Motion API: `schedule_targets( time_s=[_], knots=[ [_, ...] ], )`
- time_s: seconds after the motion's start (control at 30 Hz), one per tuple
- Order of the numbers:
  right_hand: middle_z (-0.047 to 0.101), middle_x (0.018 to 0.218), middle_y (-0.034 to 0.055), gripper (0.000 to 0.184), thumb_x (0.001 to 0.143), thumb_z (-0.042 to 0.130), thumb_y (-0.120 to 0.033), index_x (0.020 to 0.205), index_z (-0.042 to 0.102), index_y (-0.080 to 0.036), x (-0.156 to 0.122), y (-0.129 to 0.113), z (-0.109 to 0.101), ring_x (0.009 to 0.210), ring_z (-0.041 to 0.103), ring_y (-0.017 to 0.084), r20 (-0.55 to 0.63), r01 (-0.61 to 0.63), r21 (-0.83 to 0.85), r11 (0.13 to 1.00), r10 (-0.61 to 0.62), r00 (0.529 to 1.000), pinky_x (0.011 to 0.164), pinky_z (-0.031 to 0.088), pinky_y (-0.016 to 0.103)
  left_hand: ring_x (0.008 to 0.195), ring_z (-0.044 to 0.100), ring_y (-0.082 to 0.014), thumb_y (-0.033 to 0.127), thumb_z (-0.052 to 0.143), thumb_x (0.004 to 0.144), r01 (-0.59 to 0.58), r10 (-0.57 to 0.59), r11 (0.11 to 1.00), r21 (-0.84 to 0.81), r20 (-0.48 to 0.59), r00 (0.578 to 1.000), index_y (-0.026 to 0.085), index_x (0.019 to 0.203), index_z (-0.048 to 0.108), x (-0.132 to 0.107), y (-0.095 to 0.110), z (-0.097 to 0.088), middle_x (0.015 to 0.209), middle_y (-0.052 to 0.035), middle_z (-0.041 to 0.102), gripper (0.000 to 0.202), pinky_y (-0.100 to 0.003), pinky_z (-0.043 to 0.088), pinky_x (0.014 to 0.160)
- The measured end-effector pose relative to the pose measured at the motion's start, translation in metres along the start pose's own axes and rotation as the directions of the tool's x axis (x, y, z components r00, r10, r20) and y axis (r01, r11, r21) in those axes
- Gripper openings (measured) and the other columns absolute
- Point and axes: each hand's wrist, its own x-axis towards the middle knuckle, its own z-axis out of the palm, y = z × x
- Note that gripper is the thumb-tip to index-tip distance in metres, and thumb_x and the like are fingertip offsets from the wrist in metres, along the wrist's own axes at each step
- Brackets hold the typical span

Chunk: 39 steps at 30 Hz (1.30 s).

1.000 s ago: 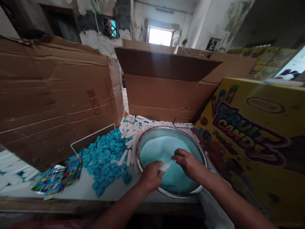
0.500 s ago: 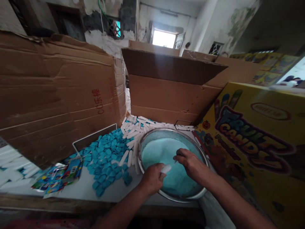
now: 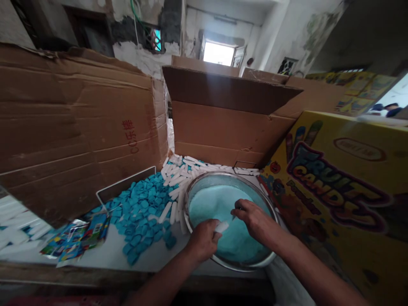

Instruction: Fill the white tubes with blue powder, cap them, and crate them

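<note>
A round metal bowl [image 3: 191, 199] holds pale blue powder [image 3: 210, 204]. My left hand [image 3: 202, 240] is closed around a small white tube [image 3: 221, 227] over the bowl's near side. My right hand [image 3: 253, 221] is pinched on a small tool that I cannot make out, its tip next to the tube's open end, just above the powder. Left of the bowl lie several blue caps [image 3: 143, 208] and several loose white tubes [image 3: 178, 174].
Tall cardboard boxes [image 3: 76, 127] wall the left and back. A yellow "Fruit Candy" carton [image 3: 344, 187] stands at the right. Printed wrappers [image 3: 76, 238] lie at the front left, more white tubes [image 3: 15, 225] at the far left.
Both hands stay over the bowl, almost still. The right hand's pinch has come a little closer to the tube in my left hand.
</note>
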Motion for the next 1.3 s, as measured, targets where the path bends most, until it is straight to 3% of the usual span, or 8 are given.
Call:
schedule_targets(
  time_s=[0.43, 0.6, 0.7, 0.83, 0.93, 1.03, 1.23, 1.3],
  knots=[
    [0.053, 0.084, 0.0079, 0.032, 0.078, 0.037, 0.001, 0.085, 0.064, -0.016, 0.002, -0.007, -0.004, 0.079, 0.049, 0.018, 0.026, 0.006, -0.004, 1.0, -0.006, 1.0, 0.074, 0.042, 0.031, 0.094, 0.057, -0.0242, 0.018, 0.05, 0.074, -0.011, 0.011, 1.0, -0.011, -0.004, 1.0, 0.016, 0.098, 0.061, -0.001, -0.004, 0.002, 0.097, -0.0079, 0.064, 0.027, -0.034, 0.041, 0.085],
    [0.055, 0.083, 0.0071, 0.037, 0.08, 0.035, -0.002, 0.094, 0.064, -0.019, -0.007, 0.006, -0.001, 0.077, 0.052, 0.017, -0.099, -0.054, 0.083, 0.995, 0.062, 0.993, 0.069, 0.044, 0.029, 0.089, 0.057, -0.0243, 0.016, 0.05, 0.072, -0.002, 0.003, 0.999, -0.05, 0.014, 1.0, 0.015, 0.096, 0.061, 0.001, 0.0, -0.002, 0.093, -0.0084, 0.064, 0.027, -0.034, 0.042, 0.08],
    [0.056, 0.081, 0.0066, 0.034, 0.079, 0.037, -0.004, 0.093, 0.065, -0.019, -0.021, 0.019, 0.018, 0.073, 0.055, 0.016, -0.173, -0.157, 0.171, 0.973, 0.187, 0.967, 0.065, 0.044, 0.028, 0.074, 0.059, -0.0196, 0.015, 0.05, 0.069, 0.11, -0.078, 0.963, -0.245, 0.138, 0.987, 0.013, 0.095, 0.059, 0.011, 0.001, -0.005, 0.077, -0.0043, 0.063, 0.028, -0.029, 0.045, 0.067],
    [0.058, 0.078, 0.0059, 0.03, 0.074, 0.042, -0.003, 0.085, 0.066, -0.018, -0.038, 0.024, 0.053, 0.068, 0.058, 0.016, -0.077, -0.315, 0.247, 0.917, 0.342, 0.937, 0.062, 0.045, 0.027, 0.052, 0.055, -0.0134, 0.015, 0.052, 0.066, 0.202, -0.084, 0.915, -0.349, 0.324, 0.942, 0.011, 0.082, 0.06, 0.025, -0.001, -0.006, 0.059, 0.0014, 0.056, 0.019, -0.021, 0.042, 0.049],
    [0.06, 0.078, 0.0056, 0.028, 0.073, 0.044, -0.003, 0.083, 0.066, -0.017, -0.043, 0.022, 0.068, 0.069, 0.059, 0.016, 0.002, -0.37, 0.248, 0.895, 0.382, 0.924, 0.064, 0.045, 0.027, 0.056, 0.058, -0.0137, 0.013, 0.053, 0.064, 0.165, -0.074, 0.938, -0.303, 0.289, 0.954, 0.013, 0.094, 0.059, 0.03, -0.001, -0.004, 0.07, 0.0, 0.06, 0.031, -0.023, 0.044, 0.051],
    [0.061, 0.084, 0.0072, 0.026, 0.07, 0.048, -0.006, 0.086, 0.066, -0.017, -0.044, 0.021, 0.07, 0.074, 0.06, 0.018, 0.021, -0.391, 0.229, 0.892, 0.397, 0.918, 0.068, 0.047, 0.03, 0.076, 0.06, -0.0194, 0.009, 0.054, 0.063, 0.096, -0.046, 0.966, -0.241, 0.206, 0.977, 0.014, 0.096, 0.061, 0.03, 0.0, -0.003, 0.083, -0.0039, 0.064, 0.035, -0.031, 0.046, 0.07],
    [0.062, 0.084, 0.0075, 0.017, 0.082, 0.05, -0.03, 0.085, 0.063, -0.02, -0.041, -0.014, 0.044, 0.073, 0.061, 0.019, -0.274, -0.255, 0.341, 0.905, 0.355, 0.894, 0.068, 0.05, 0.032, 0.099, 0.054, -0.0209, 0.006, 0.057, 0.065, 0.014, 0.003, 0.971, -0.238, 0.073, 0.997, 0.018, 0.106, 0.06, 0.028, 0.001, -0.028, 0.104, -0.0039, 0.064, 0.042, -0.031, 0.039, 0.09],
    [0.063, 0.085, 0.0069, 0.015, 0.084, 0.048, -0.029, 0.087, 0.061, -0.022, -0.039, -0.041, 0.035, 0.078, 0.061, 0.019, -0.318, -0.159, 0.406, 0.9, 0.303, 0.898, 0.07, 0.05, 0.03, 0.097, 0.055, -0.0197, 0.01, 0.055, 0.069, -0.052, 0.029, 0.951, -0.304, -0.078, 0.997, 0.015, 0.103, 0.06, 0.023, -0.007, -0.049, 0.104, -0.0045, 0.064, 0.035, -0.029, 0.04, 0.089]
  ],
)
